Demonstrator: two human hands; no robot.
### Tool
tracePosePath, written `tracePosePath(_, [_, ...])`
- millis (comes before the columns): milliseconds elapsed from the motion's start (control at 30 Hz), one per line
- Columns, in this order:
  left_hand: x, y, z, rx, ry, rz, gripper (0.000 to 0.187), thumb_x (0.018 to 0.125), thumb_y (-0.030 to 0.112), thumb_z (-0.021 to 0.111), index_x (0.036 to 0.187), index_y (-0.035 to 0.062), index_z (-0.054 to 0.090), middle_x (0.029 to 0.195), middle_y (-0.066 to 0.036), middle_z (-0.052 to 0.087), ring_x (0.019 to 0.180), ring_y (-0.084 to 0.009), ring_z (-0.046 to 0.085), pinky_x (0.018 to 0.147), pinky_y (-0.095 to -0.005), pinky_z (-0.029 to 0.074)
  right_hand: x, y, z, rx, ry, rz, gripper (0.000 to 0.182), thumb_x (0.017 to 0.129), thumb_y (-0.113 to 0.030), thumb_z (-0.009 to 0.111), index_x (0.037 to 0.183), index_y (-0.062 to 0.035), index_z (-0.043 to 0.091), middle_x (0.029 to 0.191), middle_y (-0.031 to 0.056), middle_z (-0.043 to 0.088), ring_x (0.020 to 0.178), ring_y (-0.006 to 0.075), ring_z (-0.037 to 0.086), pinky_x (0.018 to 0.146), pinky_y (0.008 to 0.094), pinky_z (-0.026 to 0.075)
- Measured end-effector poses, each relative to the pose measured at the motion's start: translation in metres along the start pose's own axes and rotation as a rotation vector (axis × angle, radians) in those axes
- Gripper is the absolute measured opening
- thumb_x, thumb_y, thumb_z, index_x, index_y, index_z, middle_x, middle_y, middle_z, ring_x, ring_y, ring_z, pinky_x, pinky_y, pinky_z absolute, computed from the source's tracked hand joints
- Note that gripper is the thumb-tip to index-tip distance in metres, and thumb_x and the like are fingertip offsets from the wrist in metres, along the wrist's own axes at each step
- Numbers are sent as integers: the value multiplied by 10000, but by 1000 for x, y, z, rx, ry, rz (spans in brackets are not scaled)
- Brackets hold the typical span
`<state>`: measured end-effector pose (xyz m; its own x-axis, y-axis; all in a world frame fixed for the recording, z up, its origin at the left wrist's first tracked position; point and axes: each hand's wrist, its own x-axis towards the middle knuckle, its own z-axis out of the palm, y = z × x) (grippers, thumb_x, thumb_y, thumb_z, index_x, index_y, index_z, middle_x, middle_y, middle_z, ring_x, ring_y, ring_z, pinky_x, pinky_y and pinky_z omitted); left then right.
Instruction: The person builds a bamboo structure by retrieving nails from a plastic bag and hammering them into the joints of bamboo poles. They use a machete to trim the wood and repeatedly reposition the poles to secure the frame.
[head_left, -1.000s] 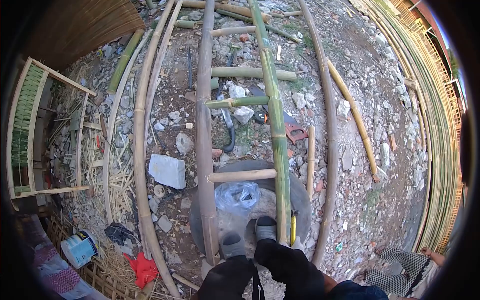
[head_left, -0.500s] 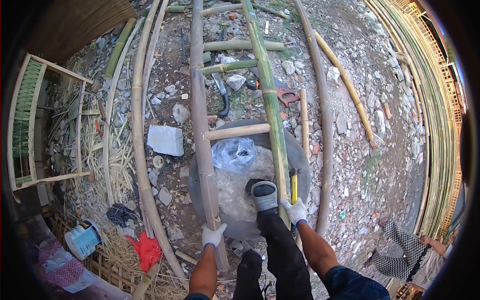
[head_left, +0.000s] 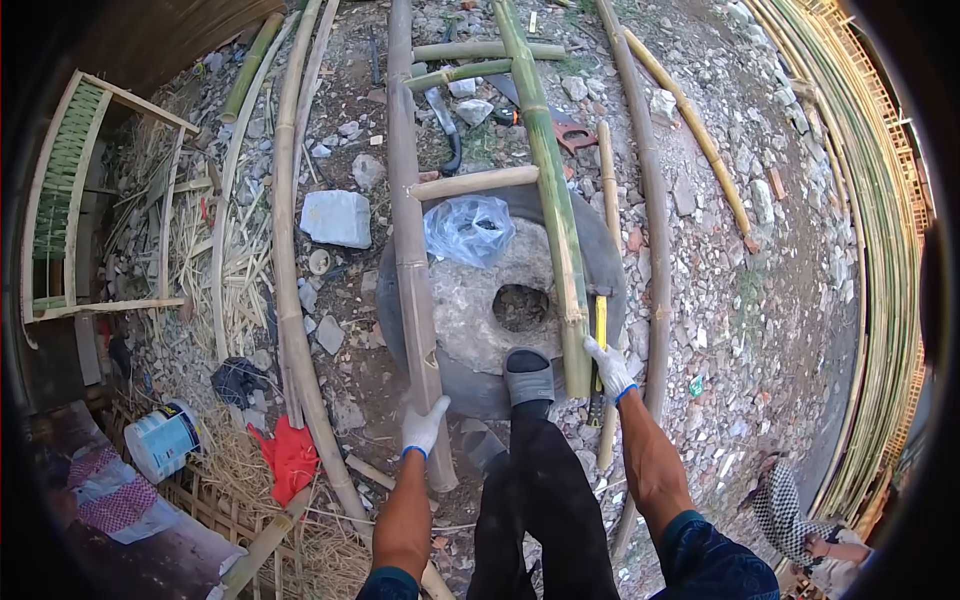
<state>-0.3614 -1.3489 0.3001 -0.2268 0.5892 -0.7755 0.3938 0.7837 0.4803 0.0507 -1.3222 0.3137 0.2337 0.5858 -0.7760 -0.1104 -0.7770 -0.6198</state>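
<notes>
A bamboo ladder (head_left: 478, 183) with several rungs lies lengthwise in front of me, its near end close to my feet. My left hand (head_left: 425, 428), in a white glove, is closed around the brownish left pole (head_left: 412, 290) near its end. On the other side my gloved right hand (head_left: 612, 368) grips the lower part of the green right pole (head_left: 560, 235). A hammer (head_left: 601, 325) with a yellow handle stands out right beside those fingers. Under the ladder is a round stone-like slab (head_left: 450, 325) with a dark hole, and a clear plastic bag (head_left: 468, 232) rests on it.
Long bamboo poles (head_left: 283, 250) lie on the rubble at both sides. Beyond the slab are a handsaw (head_left: 572, 136) and a black-handled blade (head_left: 445, 130). A white block (head_left: 336, 218), a bucket (head_left: 163, 440) and a red cloth (head_left: 284, 452) are leftward. Another person (head_left: 800, 520) is at lower right.
My foot has drawn back toward me, uncovering the hole in the slab. Both hands remain at the ladder's poles, and the view has tilted downward.
</notes>
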Motion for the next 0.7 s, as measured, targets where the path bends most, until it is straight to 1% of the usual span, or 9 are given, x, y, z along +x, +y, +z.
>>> tracePosePath(67, [-9, 17, 5, -24, 63, 9, 742, 862, 519, 836, 1293, -64, 679, 1242, -206, 746, 1170, -324, 706, 1015, -420, 512, 4, 1, -11, -95, 2, -50, 582, 985, -514, 731, 1268, -7, 678, 1089, 35, 712, 913, 115, 655, 799, 304, 534])
tracePosePath(133, [-52, 50, -8, -52, 102, -33, 790, 833, 539, 852, 1303, -69, 671, 1269, -229, 737, 1198, -362, 698, 1038, -437, 507, -16, -7, -22, 124, -48, 21, 523, 1024, -461, 701, 1292, -13, 670, 1107, 42, 715, 917, 133, 676, 816, 312, 553])
tracePosePath(200, [-71, 47, -12, -67, 133, 1, 780, 825, 545, 853, 1281, -65, 688, 1226, -229, 753, 1167, -359, 714, 1019, -441, 516, -46, -22, -29, 372, -87, 58, 514, 1044, -441, 679, 1338, -20, 659, 1152, 60, 729, 937, 157, 697, 854, 322, 566])
tracePosePath(233, [-78, 48, -11, -60, 146, 11, 784, 823, 550, 851, 1282, -64, 688, 1224, -236, 752, 1168, -365, 714, 1019, -443, 517, -25, 10, -48, 382, -77, -42, 497, 1045, -414, 682, 1356, -27, 647, 1172, 81, 737, 956, 179, 722, 866, 343, 593])
tracePosePath(400, [-139, 102, -20, 15, 146, -3, 795, 827, 603, 819, 1249, -62, 705, 1200, -265, 752, 1157, -393, 717, 1006, -448, 525, -132, -83, -54, 744, -115, 36, 495, 1065, -331, 612, 1442, -15, 560, 1233, 130, 711, 1045, 251, 731, 917, 405, 610])
tracePosePath(433, [-145, 104, -20, -31, 128, 8, 791, 832, 604, 813, 1250, -60, 708, 1198, -261, 754, 1148, -391, 720, 1002, -446, 525, -161, -112, -46, 634, -57, -86, 538, 1055, -339, 595, 1466, 2, 531, 1265, 167, 698, 1079, 289, 727, 912, 429, 613])
tracePosePath(533, [-172, 108, -22, -65, 118, 37, 766, 853, 596, 794, 1244, -58, 718, 1181, -250, 761, 1126, -388, 726, 989, -445, 526, -197, -137, -55, 691, -90, -21, 567, 1035, -333, 591, 1471, 22, 521, 1262, 196, 695, 1067, 317, 730, 908, 443, 615])
tracePosePath(567, [-173, 118, -21, -71, 125, 56, 755, 861, 592, 788, 1240, -58, 721, 1174, -246, 764, 1120, -387, 728, 984, -446, 526, -210, -152, -53, 713, -64, -39, 478, 1012, -268, 610, 1388, 24, 563, 1162, 178, 716, 974, 288, 738, 847, 418, 622])
tracePosePath(700, [-191, 128, -17, -111, 103, 50, 715, 891, 576, 763, 1212, -62, 733, 1147, -243, 771, 1120, -394, 727, 967, -452, 524, -197, -126, -79, 654, 50, -111, 518, 980, -258, 645, 1370, 73, 561, 1119, 229, 734, 895, 334, 757, 805, 447, 641])
